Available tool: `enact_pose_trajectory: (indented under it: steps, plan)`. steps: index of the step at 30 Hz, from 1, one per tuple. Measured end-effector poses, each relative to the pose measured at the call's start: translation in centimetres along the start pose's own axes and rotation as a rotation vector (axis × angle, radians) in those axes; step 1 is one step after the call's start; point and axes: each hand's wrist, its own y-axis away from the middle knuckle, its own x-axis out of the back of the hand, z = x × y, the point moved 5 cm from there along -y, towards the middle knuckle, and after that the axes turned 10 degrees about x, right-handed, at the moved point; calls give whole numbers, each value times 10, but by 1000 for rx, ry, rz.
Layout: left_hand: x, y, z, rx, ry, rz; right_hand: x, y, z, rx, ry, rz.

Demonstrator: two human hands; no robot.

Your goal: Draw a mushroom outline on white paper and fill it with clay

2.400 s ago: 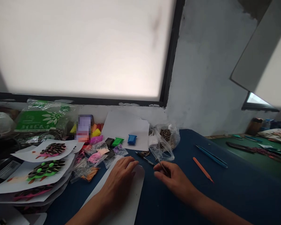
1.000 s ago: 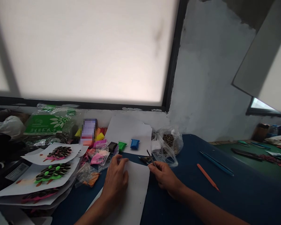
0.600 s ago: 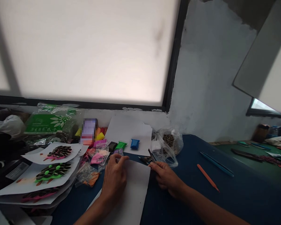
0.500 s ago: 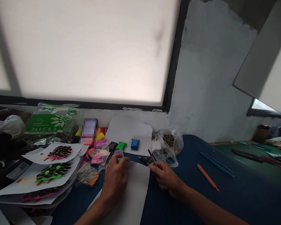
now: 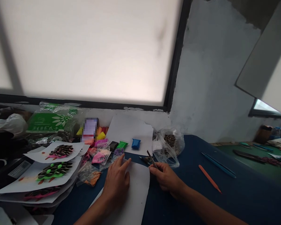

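My left hand [image 5: 118, 179] lies on a sheet of white paper [image 5: 138, 190] with its fingers stretched out flat toward the far edge. By the paper's far right corner, my right hand [image 5: 165, 176] pinches a thin dark blade-like strip [image 5: 151, 158] that points up and away. Whether it is a knife blade or another flat tool cannot be made out. Just behind it lie a few dark seeds [image 5: 145, 160]. A blue clay packet [image 5: 136, 143] and a green clay packet [image 5: 122, 145] are farther back, beyond my fingertips.
On the left are stacked papers [image 5: 14, 184] bearing seed-and-clay hedgehogs. A clear bag of seeds [image 5: 170, 142] stands behind my right hand. To the right lie an orange pen-like tool [image 5: 209, 178] and a blue one [image 5: 219, 165]. Clay packets and wrappers [image 5: 86, 173] crowd the left side.
The fingers of my left hand have straightened and flattened onto the paper. My right hand keeps its pinch on the strip, nearly still. The view has shifted slightly.
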Motion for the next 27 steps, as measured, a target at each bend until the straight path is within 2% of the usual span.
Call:
enact_pose_trajectory:
  steps: [11, 18, 23, 27]
  plan:
    - [17, 3, 8, -47, 65, 89, -1, 6, -5, -4, 96, 46]
    - [23, 4, 8, -53, 186, 114, 12, 11, -18, 121, 279, 103]
    - [26, 5, 3, -22, 264, 169, 22, 26, -31, 306, 679, 45]
    - [26, 5, -1, 0, 301, 196, 23, 42, -21, 277, 983, -37]
